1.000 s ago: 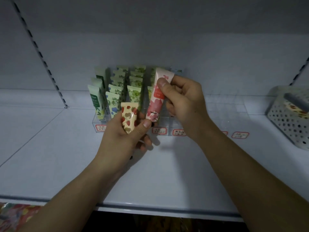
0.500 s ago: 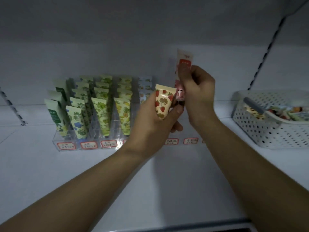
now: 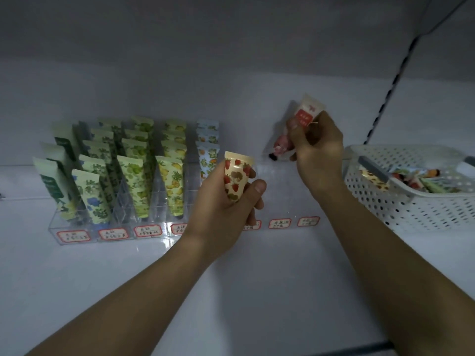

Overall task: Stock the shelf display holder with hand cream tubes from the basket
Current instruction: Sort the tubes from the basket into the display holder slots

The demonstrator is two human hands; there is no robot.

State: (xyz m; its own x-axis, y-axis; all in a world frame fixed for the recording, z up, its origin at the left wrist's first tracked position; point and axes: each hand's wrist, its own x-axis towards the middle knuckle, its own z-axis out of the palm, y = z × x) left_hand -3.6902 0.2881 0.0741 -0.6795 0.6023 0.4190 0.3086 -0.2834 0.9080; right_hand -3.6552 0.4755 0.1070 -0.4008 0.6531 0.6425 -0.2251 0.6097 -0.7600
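A clear acrylic display holder (image 3: 77, 233) stands on the white shelf, with rows of upright green, blue and yellow patterned hand cream tubes (image 3: 133, 181) in its left slots. My left hand (image 3: 226, 209) grips a cream tube printed with strawberries (image 3: 235, 176) in front of the holder's middle. My right hand (image 3: 314, 145) holds a pink-and-white tube with a red label (image 3: 304, 116) tilted, cap down, above the holder's right rear slots. The white perforated basket (image 3: 401, 201) at the right holds several more tubes.
Red-bordered labels (image 3: 280, 223) run along the holder's front edge. The right slots of the holder show no tubes. A slotted shelf upright (image 3: 393, 80) runs up the back wall at the right. The shelf's front edge (image 3: 359, 346) lies below my forearms.
My right hand has carried the pink tube rightward and back, away from my left hand, toward the holder's right rear. The view has shifted right, showing more of the basket.
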